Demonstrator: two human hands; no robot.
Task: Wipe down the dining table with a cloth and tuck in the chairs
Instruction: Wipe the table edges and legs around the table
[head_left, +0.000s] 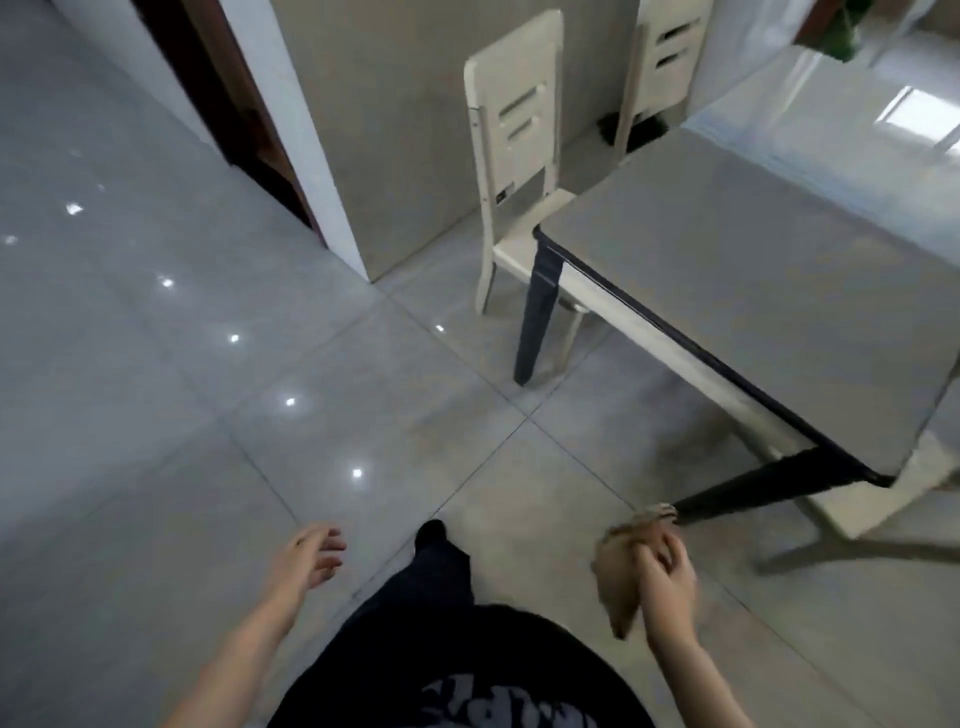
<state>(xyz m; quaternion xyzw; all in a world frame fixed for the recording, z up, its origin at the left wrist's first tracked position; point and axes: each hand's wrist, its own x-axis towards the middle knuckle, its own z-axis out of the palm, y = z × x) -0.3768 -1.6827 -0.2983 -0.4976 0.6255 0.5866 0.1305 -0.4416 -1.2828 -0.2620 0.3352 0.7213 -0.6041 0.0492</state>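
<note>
Glossy grey tile floor (208, 364); grey tabletop (753, 270) at right. Right hand (662, 564) grips brown cloth (615, 577). Left hand (311, 553) loose, holding nothing. White chair (514, 156) beside tabletop corner.

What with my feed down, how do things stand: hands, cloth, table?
Left hand open, empty. Right hand grips brown cloth. Table ahead right, cloth not on it. White chair at far corner, seat partly under.

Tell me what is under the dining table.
Two dark legs and the seats of two white chairs show partly: the far chair and the near chair. The tabletop hides the rest.
</note>
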